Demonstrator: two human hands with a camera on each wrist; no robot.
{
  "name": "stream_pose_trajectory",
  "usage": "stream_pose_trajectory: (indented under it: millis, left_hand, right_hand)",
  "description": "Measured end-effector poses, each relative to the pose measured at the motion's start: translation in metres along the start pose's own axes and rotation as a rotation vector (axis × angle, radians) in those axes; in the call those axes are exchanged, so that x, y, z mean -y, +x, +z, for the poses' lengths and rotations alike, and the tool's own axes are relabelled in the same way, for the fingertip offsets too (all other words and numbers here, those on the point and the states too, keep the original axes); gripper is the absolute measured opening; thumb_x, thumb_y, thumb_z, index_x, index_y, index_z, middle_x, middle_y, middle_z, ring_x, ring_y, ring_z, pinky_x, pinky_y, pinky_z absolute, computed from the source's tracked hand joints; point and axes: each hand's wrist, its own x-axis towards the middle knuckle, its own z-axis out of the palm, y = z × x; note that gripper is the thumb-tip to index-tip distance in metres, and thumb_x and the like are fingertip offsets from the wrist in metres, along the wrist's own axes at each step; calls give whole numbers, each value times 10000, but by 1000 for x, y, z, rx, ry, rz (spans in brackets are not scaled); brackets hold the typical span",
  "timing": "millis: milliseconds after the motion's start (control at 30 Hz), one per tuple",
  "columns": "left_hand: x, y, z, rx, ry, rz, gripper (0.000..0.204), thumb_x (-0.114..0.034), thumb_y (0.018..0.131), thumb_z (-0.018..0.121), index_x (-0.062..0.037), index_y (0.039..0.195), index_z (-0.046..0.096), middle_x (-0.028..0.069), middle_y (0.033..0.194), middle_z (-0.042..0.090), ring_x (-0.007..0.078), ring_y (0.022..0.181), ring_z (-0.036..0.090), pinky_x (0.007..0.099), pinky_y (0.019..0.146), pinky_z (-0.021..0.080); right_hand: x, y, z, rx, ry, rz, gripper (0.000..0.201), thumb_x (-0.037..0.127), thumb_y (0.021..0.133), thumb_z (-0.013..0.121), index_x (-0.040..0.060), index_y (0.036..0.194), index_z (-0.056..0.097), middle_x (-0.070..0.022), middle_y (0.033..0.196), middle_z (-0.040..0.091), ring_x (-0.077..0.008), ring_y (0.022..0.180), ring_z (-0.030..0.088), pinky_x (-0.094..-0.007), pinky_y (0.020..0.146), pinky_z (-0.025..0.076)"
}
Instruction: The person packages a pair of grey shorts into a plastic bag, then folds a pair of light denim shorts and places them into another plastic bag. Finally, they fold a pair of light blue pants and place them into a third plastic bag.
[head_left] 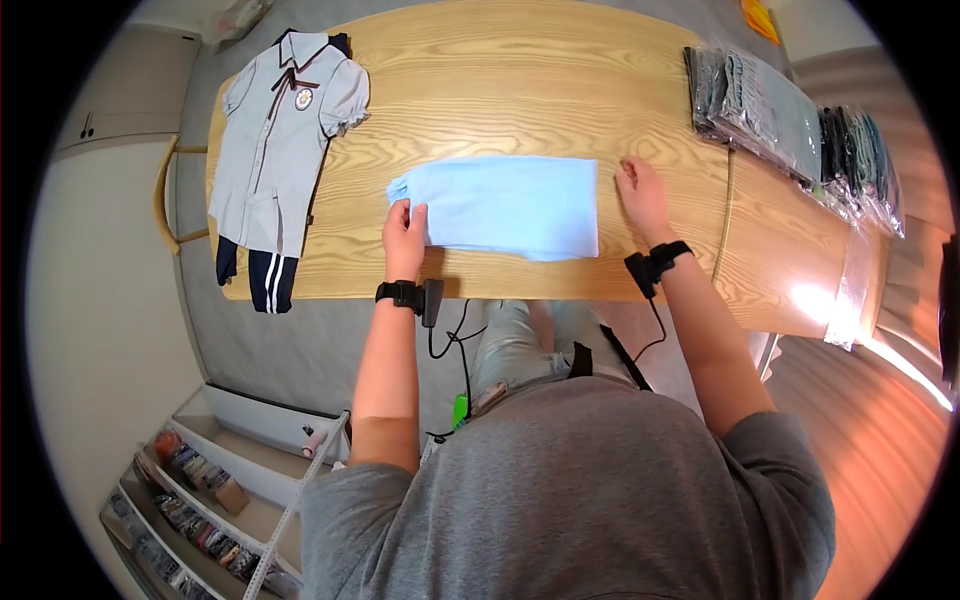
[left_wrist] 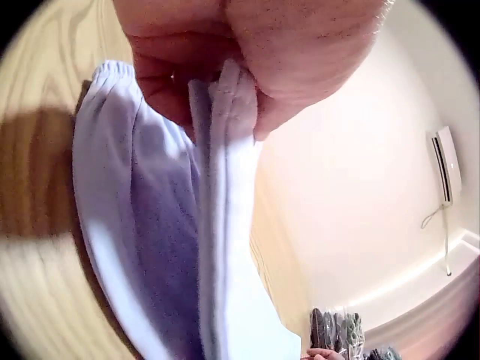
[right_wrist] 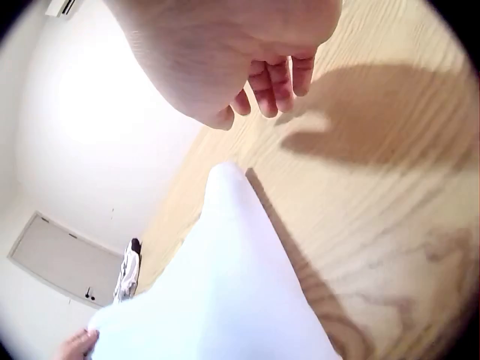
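A light blue folded garment (head_left: 510,205) lies lengthwise in front of the person, with a gathered, elastic-looking end (left_wrist: 114,73) at its left. My left hand (head_left: 404,240) pinches the layered near edge of the cloth close to that end. In the left wrist view the edge (left_wrist: 225,112) stands raised between thumb and fingers, and the fabric droops in folds beside it. Just past the garment's right end hovers my right hand (head_left: 642,200), its fingers loosely bent and holding nothing. The right wrist view shows the hand's shadow on the wood beside the cloth.
A grey short-sleeved shirt (head_left: 275,150) with a dark bow lies at the table's left, over dark striped trousers (head_left: 268,280). Plastic-wrapped clothes (head_left: 765,115) are stacked at the right. Shelves (head_left: 240,450) with packed items stand at lower left. Wrist-camera cables hang by the table edge.
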Motion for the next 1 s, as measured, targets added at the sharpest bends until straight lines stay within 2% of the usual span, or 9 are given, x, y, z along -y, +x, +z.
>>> stream_pose_trajectory:
  millis: [67,333,400,533,733,800,900,967,1000]
  left_hand:
    - [-6,-3,-5,-52,-102,29,201,-170,874,600,28,905,581,3,749,563,75,646,459,233,573,385]
    - [21,15,-17,-111,272,-21,271,-224,829,635,33,903,592,67,700,577,152,610,492,297,584,425]
    - [15,13,-16,-97,253,-43,258,-216,819,632,29,893,595,88,692,586,177,603,506,313,587,435]
    - [17,15,-16,-106,243,-49,251,-209,818,633,27,894,593,74,690,573,161,608,497,303,588,431]
    - [-33,1,1,-62,165,64,230,-184,824,634,22,916,584,57,694,544,133,609,452,282,571,406]
    - [-88,-27,23,36,108,168,203,-153,831,623,20,924,573,56,701,532,139,584,428,284,547,389]
    - [-138,-67,71,197,40,329,176,-132,829,613,13,921,573,152,769,591,228,610,518,319,570,428]
    - [-161,-92,104,254,47,465,183,-144,824,619,-14,944,572,179,856,607,352,731,583,377,611,463]
    - [-172,-102,119,308,37,501,170,-104,824,619,-15,960,569,126,770,580,221,619,528,297,565,436]
  right_hand:
    - [-4,-13,13,-28,-110,-151,286,171,835,592,-12,1053,567,-182,1036,587,-323,981,548,-380,880,427]
    - [21,-44,33,-134,-193,-85,338,191,820,614,5,1096,552,-179,1110,576,-334,1044,529,-401,902,414]
    - [39,-52,41,-24,-70,186,386,209,809,632,0,1118,533,-193,1116,570,-329,1054,526,-402,887,422]
    - [43,-65,66,28,-36,352,424,216,800,645,-2,1139,515,-206,1104,570,-330,1025,540,-403,865,432]
    - [73,-74,53,-190,-150,-119,394,241,844,611,-14,1127,510,-179,1067,586,-309,896,583,-375,810,458]
    - [116,-80,20,385,352,197,359,223,881,579,-20,1134,503,-125,1008,601,-212,871,590,-313,786,461]
    - [129,-90,0,361,903,264,313,182,896,564,-19,1129,507,-72,941,599,-124,855,569,-251,754,449]
    - [131,-97,-23,261,899,251,302,171,894,564,-15,1125,511,-64,934,597,-117,853,566,-239,744,447]
    - [131,-99,-35,168,893,243,292,160,892,565,-12,1122,515,-56,927,595,-111,852,563,-228,735,444]
